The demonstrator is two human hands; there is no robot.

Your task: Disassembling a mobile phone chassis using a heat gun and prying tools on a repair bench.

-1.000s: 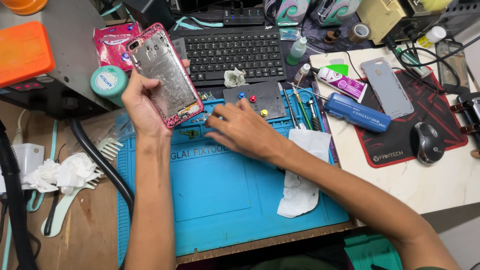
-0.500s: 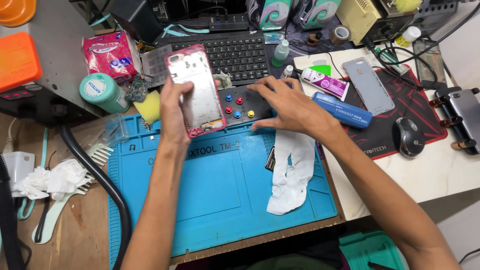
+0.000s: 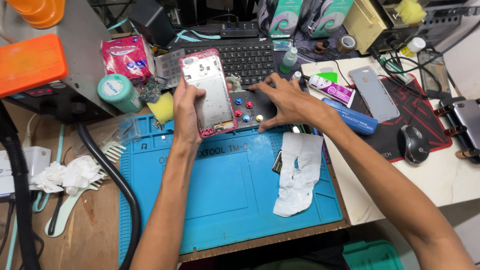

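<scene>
Plainly a light, thin shell: pink-edged phone frame [image 3: 209,92], held upright-tilted just above the centre of the frame, over the top edge of the blue work mat [image 3: 225,195] and in front of the black keyboard [image 3: 250,57]. Probably stiff across the rim yet easy to flex or crack through the hollow middle, with a glossy inner face that looks slippery. Best gripped by the long side edges, away from the bare inner surface and the camera cut-out near the top.

Left hand [image 3: 186,112] wrapped around the frame's left side and lower corner, thumb along the near edge, fingers curled behind and mostly hidden. Closed firmly on the frame, not spread.

Right hand [image 3: 290,102] spread flat and wide to the right of centre, palm down, fingertips reaching toward the small dark tray [image 3: 255,107] dotted with red, blue and yellow caps. Holding nothing as far as can be seen; index finger stretched toward the keyboard's lower edge, whether touching cannot be told.

Just below that hand, a crumpled white wipe [image 3: 297,175] on the mat; to its right, a blue tube-shaped tool [image 3: 352,117] and a grey phone back [image 3: 374,93] on the red and black pad [image 3: 420,115]
</scene>
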